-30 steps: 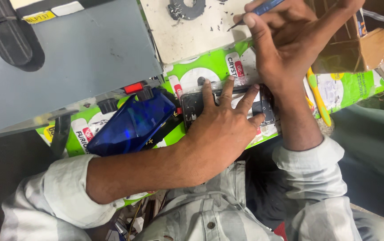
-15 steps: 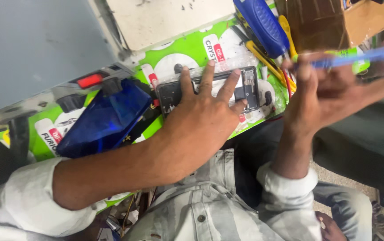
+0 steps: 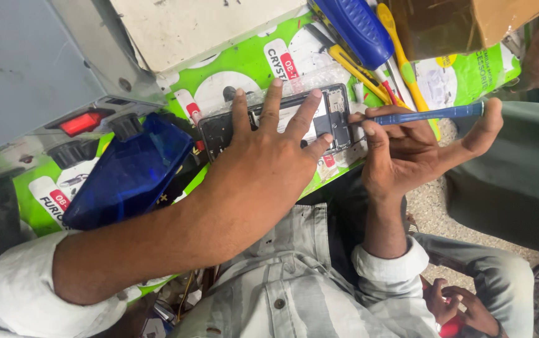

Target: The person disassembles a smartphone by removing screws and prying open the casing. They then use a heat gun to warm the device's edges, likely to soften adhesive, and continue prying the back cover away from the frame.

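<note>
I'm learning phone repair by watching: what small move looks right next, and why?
Probably ease the blue screwdriver tip into the opened phone at its right end. The right hand already aims it there, and the left hand lies spread over the phone, pinning it flat.

Pale rolled sleeves [image 3: 44,294] (striped shirt)

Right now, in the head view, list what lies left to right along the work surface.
Red switch → blue transparent case → left hand pressing on the opened phone → right hand holding the blue screwdriver.
</note>
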